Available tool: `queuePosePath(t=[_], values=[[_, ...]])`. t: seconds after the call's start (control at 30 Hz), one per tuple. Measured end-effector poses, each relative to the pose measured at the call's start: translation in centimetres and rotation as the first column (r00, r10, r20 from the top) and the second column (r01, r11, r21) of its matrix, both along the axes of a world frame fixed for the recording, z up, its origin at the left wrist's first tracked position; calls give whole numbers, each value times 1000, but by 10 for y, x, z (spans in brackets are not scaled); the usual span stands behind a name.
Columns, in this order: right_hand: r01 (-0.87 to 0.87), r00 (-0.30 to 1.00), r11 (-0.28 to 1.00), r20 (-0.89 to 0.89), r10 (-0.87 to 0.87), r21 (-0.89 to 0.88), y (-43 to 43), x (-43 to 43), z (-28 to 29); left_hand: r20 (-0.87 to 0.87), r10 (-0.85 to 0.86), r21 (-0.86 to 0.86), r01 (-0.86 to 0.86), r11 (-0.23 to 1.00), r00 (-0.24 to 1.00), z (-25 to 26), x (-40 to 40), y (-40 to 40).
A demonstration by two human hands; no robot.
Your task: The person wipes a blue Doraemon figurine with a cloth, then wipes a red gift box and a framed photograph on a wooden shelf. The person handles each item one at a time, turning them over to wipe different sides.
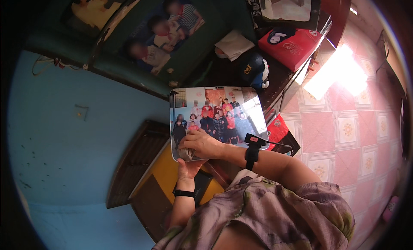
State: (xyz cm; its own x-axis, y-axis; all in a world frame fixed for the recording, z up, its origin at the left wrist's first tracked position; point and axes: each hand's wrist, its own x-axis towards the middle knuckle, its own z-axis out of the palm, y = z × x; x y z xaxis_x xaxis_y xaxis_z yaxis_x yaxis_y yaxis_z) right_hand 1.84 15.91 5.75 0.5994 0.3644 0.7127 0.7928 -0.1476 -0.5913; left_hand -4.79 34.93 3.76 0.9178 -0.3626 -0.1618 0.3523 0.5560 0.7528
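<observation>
A framed group photograph (219, 117) with rounded corners and a thin pale rim lies before me, glossy and reflecting light at its right side. My left hand (190, 169) grips its lower left edge, thumb at the rim and the fingers mostly hidden beneath. Over the lower left part of the picture, my right hand (201, 143) presses a crumpled greyish-brown cloth (186, 153) against the surface.
Past the frame, a dark cabinet top holds a folded white cloth (234, 45), a figurine with a dark cap (255, 71) and a red bag (290, 46). A poster of children (164, 33) hangs on the dark green panel. Red packaging (278, 129) lies right of the frame.
</observation>
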Motion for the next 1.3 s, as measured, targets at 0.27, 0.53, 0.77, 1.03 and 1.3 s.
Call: queuePosePath(t=[0.27, 0.53, 0.77, 1.03, 1.3], values=[[-9, 944, 982, -326, -54, -188, -150, -83, -98, -81, 30, 70, -25, 997, 996, -6, 7, -7], [290, 468, 902, -775, -424, -319, -279, -136, -145, -102, 59, 90, -50, 995, 993, -2, 6, -2], [399, 294, 915, -953, -67, 60, -288, -117, -150, -121, 133, 125, -117, 985, 984, 4, 4, 14], [406, 334, 722, -827, 453, 560, -276, -22, -112, -102, 212, 231, -184, 955, 972, 5, 15, 62], [34, 70, 421, -422, 904, 907, -275, 90, -14, -52, -6, 283, 20, 959, 999, 61, 65, 56]])
